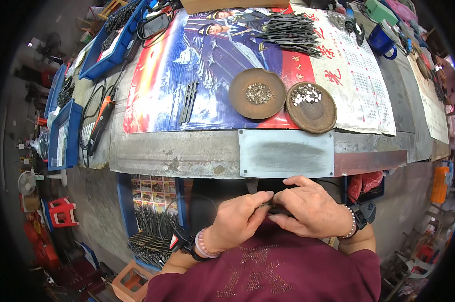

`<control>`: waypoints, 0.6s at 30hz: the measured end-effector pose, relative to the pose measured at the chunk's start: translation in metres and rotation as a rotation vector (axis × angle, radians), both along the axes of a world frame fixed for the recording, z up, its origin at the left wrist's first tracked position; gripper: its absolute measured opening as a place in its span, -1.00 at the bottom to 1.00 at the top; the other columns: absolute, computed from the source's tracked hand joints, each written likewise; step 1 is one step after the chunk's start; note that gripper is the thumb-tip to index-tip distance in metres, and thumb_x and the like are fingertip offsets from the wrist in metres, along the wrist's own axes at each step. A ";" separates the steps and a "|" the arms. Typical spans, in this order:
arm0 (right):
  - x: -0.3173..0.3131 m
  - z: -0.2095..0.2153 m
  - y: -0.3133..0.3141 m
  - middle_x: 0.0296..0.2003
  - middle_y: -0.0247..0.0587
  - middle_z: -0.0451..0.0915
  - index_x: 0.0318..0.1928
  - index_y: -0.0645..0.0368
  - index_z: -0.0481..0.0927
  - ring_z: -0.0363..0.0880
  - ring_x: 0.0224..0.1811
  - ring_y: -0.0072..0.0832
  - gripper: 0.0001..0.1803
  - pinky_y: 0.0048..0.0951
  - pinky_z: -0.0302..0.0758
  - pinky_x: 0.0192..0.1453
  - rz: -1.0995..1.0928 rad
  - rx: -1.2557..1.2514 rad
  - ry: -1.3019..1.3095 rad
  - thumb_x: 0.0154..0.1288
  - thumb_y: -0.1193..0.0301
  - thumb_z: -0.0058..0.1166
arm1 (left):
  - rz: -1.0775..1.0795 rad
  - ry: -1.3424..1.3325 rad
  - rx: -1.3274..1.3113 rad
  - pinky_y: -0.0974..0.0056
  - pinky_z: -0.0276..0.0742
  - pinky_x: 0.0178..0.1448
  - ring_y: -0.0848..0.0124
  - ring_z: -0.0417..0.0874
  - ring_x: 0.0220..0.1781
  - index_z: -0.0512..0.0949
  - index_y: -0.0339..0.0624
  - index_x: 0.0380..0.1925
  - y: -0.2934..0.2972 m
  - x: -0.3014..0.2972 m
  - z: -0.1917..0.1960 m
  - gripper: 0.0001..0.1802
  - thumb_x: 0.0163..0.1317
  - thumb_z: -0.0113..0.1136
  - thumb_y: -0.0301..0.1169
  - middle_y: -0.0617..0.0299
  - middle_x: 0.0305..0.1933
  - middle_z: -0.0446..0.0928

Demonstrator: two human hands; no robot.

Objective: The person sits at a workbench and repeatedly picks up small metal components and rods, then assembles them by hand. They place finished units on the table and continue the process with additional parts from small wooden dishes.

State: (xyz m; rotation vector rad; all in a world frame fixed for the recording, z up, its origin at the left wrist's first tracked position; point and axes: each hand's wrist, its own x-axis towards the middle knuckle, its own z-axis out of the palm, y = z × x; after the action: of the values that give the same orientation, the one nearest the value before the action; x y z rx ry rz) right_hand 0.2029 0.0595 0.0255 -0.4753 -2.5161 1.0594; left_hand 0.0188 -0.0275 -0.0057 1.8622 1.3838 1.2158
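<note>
My left hand (pixel 237 219) and my right hand (pixel 308 209) meet just in front of the table edge, over my lap. Both are closed, fingertips pinching a small dark piece (pixel 272 207), mostly covered by the fingers. Its kind is not clear. Beyond them on the table, a wooden bowl (pixel 240 95) contains small brass-coloured metal bits (pixel 258 93). Beside it, touching or nearly so, a smaller wooden dish (pixel 320 118) holds white, roundish bits (pixel 305 94). A few slim dark strips (pixel 188 103) lie side by side left of the bowls. A larger pile of similar strips (pixel 293 34) is farther back.
A pale worn plate (pixel 287 153) is fixed at the table's front edge. Left are an orange-and-black corded tool (pixel 102 121) and blue bins (pixel 66 133). A blue mug (pixel 383 40) stands back right. Below the table, a blue crate (pixel 128 211) holds many dark strips.
</note>
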 end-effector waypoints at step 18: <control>0.028 -0.016 -0.001 -0.41 -0.14 0.64 -0.21 0.38 0.50 0.65 -0.41 -0.52 -0.87 -0.56 0.56 -0.33 -0.531 -0.532 0.292 0.33 0.52 0.04 | -0.083 -0.276 -0.075 0.39 0.51 -0.42 0.37 0.64 -0.49 0.57 -0.32 -0.15 0.006 0.000 0.009 -0.72 0.11 0.14 -0.73 0.11 -0.45 0.59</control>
State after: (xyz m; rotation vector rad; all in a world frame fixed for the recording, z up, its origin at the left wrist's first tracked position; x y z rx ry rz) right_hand 0.2312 0.0590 0.0099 -0.9843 -1.6945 1.4327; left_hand 0.0188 -0.0212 0.0038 1.6147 1.1743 1.3042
